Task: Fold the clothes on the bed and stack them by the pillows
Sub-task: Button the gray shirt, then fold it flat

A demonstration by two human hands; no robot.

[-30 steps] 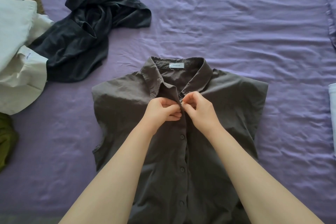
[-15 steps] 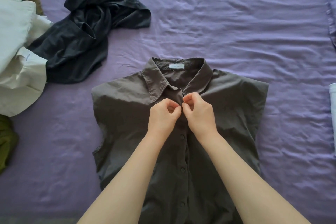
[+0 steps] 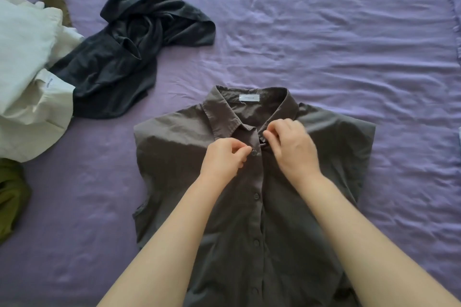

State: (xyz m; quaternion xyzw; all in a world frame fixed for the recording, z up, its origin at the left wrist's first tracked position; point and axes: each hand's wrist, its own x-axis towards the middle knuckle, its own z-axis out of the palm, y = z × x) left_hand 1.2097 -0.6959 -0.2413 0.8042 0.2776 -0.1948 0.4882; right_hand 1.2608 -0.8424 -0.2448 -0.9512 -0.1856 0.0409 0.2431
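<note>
A grey-brown sleeveless button shirt [image 3: 174, 177] lies face up on the purple bed sheet [image 3: 324, 45], collar pointing away from me, its placket buttoned down the middle. My left hand [image 3: 222, 162] pinches the placket just left of the top button. My right hand [image 3: 291, 147] is a little higher and pinches the fabric at the right collar point. Both forearms lie over the shirt's lower half and hide part of it.
A crumpled dark grey garment [image 3: 129, 52] lies at the upper left, partly over a white garment [image 3: 27, 77] at the left edge. An olive green piece [image 3: 10, 197] sits at the lower left. A brown item [image 3: 57, 6] peeks out behind the white one.
My hands were pinched together at the top button. They have come apart: the right hand moved up and right to the collar, the left stays by the button, which now shows.
</note>
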